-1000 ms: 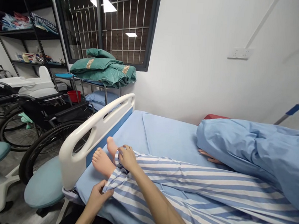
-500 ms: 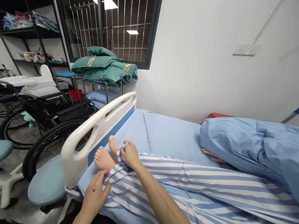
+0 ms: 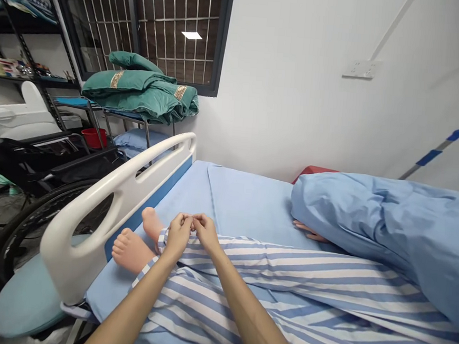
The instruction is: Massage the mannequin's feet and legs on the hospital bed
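Blue-and-white striped trousers (image 3: 286,264) cover the legs of a figure lying on the bed. Two bare, doll-like feet (image 3: 131,250) stick out of the cuffs, toes toward the footboard. Over the far trouser leg, just above its cuff, my left hand (image 3: 179,232) and my right hand (image 3: 205,231) meet at the fingertips. Both are closed in a pinch. Whatever lies between the fingers, perhaps a bit of trouser cloth, is hidden. My left forearm crosses above the near trouser leg.
A white footboard (image 3: 76,210) bounds the blue-sheeted bed (image 3: 247,197) on the left. Beyond it stand a wheelchair (image 3: 53,190) and a round stool (image 3: 31,297). Blue bedding (image 3: 369,209) covers the figure's upper part, with fingers (image 3: 308,231) showing under its edge.
My left hand has left the near ankle and come up beside my right hand at the far trouser leg. Both hands' fingers are now drawn together. The view has shifted.
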Demonstrator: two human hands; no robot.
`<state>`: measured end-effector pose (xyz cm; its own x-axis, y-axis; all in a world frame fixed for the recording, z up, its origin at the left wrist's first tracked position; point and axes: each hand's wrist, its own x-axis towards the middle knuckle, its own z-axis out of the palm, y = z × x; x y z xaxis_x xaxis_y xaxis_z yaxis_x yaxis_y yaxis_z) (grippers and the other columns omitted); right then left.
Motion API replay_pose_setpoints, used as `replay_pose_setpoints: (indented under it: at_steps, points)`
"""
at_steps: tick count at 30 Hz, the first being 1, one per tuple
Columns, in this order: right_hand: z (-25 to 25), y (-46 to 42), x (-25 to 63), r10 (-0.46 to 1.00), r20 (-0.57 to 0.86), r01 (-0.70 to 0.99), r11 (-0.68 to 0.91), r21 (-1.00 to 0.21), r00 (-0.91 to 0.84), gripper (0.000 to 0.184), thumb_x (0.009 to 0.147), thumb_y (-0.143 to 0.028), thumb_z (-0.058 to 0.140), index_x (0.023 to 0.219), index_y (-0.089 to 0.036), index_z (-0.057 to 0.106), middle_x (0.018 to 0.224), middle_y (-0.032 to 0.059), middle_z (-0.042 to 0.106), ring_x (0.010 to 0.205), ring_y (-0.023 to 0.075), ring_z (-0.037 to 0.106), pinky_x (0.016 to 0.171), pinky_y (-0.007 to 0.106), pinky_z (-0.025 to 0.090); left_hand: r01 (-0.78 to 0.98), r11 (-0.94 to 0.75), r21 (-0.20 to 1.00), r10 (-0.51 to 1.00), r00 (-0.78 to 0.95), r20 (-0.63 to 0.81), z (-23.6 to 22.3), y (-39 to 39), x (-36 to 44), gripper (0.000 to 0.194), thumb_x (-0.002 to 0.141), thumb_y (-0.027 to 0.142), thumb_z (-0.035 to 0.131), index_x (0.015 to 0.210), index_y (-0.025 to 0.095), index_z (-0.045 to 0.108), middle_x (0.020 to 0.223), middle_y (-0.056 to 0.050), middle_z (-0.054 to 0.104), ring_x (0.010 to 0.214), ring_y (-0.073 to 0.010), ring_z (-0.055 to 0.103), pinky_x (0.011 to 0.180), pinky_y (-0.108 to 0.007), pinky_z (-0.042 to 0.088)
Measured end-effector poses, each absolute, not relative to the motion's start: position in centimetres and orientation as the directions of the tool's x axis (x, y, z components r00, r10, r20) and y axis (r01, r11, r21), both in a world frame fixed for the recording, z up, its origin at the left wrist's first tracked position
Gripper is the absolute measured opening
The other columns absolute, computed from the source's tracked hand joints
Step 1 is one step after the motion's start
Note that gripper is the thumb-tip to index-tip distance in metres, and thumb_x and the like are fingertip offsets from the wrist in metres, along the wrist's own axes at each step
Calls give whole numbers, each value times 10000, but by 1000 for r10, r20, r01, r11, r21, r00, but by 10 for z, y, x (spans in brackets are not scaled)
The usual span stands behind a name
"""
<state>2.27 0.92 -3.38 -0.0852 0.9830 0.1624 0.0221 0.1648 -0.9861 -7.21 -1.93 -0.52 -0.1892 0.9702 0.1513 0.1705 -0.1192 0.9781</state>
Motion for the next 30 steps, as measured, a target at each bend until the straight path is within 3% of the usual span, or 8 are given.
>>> replay_pose_setpoints:
  at_steps: [3, 6, 10, 15, 19, 23, 27, 30]
  points:
    - [-36, 2, 42, 970, 244, 205, 243, -948, -21, 216, 792, -348, 447, 685, -179, 527, 616, -2, 571, 579, 116, 511, 575, 224, 401, 526, -118, 842, 972, -113, 207, -23, -8, -71, 271, 829, 309, 346, 675, 173, 524, 632, -7, 581, 618, -115, 527, 615, -223, 379]
    - [-45, -3, 51, 953, 296, 386, 297, -874, -65, 284, 828, -371, 419, 633, -186, 510, 568, -18, 531, 551, 104, 468, 559, 213, 345, 854, -108, 509, 976, -6, 217, -38, -5, -75, 283, 858, 301, 338, 740, 177, 563, 753, -55, 637, 731, -150, 573, 677, -249, 363]
    - [-51, -4, 48, 948, 299, 477, 313, -821, -107, 314, 844, -366, 416, 595, -188, 487, 534, -32, 485, 528, 95, 424, 533, 210, 289, 964, -123, 238, 971, 67, 231, -47, -6, -75, 301, 880, 302, 307, 824, 177, 574, 836, -80, 651, 775, -180, 594, 681, -268, 362]
    - [-29, -4, 40, 956, 281, 556, 281, -782, -88, 445, 870, -406, 380, 493, -181, 451, 467, -25, 437, 479, 91, 360, 495, 227, 225, 980, -118, 157, 978, 87, 189, -45, -6, -71, 321, 884, 294, 296, 879, 157, 587, 842, -105, 650, 771, -212, 602, 665, -292, 383]
    - [-8, -4, 36, 919, 333, 555, 394, -732, -213, 488, 886, -430, 357, 494, -173, 491, 483, -16, 477, 477, 83, 366, 496, 227, 213, 988, -110, 107, 990, 99, 104, -44, -3, -71, 276, 848, 204, 341, 908, 134, 601, 859, -133, 649, 785, -229, 607, 669, -300, 400]
    - [-20, 0, 36, 938, 287, 657, 341, -672, -193, 462, 898, -386, 349, 547, -172, 561, 536, 2, 558, 510, 92, 424, 522, 235, 227, 989, -113, 94, 985, 99, 140, -48, -3, -72, 265, 850, 214, 345, 896, 140, 595, 872, -125, 650, 802, -222, 606, 686, -296, 402]
    - [-44, 3, 33, 961, 256, 748, 246, -616, -105, 432, 903, -371, 333, 652, -183, 630, 641, 35, 637, 573, 115, 496, 552, 245, 244, 984, -134, 114, 976, 111, 188, -52, -4, -72, 268, 860, 218, 330, 921, 158, 584, 890, -105, 651, 804, -210, 598, 685, -290, 386]
    - [-48, 4, 32, 958, 280, 714, 233, -660, -53, 435, 902, -379, 325, 646, -187, 619, 627, 32, 627, 556, 117, 486, 546, 248, 245, 970, -66, 236, 983, 22, 184, -45, -3, -68, 227, 853, 242, 357, 864, 174, 573, 794, -81, 644, 715, -183, 582, 629, -268, 359]
